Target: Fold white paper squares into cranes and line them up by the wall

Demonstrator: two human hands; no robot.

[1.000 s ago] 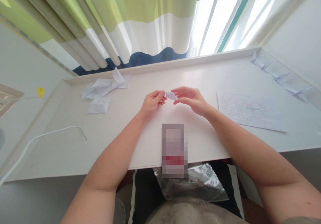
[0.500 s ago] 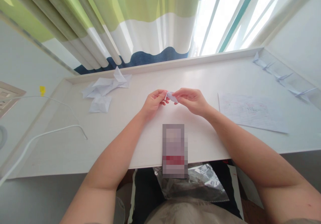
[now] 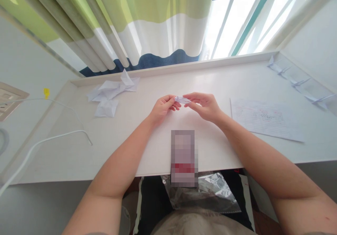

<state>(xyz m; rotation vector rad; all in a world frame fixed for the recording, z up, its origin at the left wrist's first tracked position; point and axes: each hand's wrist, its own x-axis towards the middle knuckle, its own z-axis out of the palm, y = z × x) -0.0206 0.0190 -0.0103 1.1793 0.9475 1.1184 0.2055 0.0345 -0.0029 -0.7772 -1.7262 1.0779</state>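
Observation:
A small folded piece of white paper (image 3: 182, 99) is held just above the white desk (image 3: 131, 136), between both hands. My left hand (image 3: 162, 108) pinches its left end with thumb and fingertips. My right hand (image 3: 204, 105) pinches its right end, the other fingers curled. A blurred rectangular object (image 3: 184, 158) lies on the desk's near edge, right below the hands.
A heap of folded and crumpled white papers (image 3: 112, 93) lies at the back left. A lined written sheet (image 3: 264, 121) lies to the right. Several small folded paper figures (image 3: 297, 82) line the right edge. A white cable (image 3: 47, 140) runs across the left side. Curtains hang behind.
The folded paper has been turned and flattened slightly between the fingertips; both hands stay in about the same place, still pinching it.

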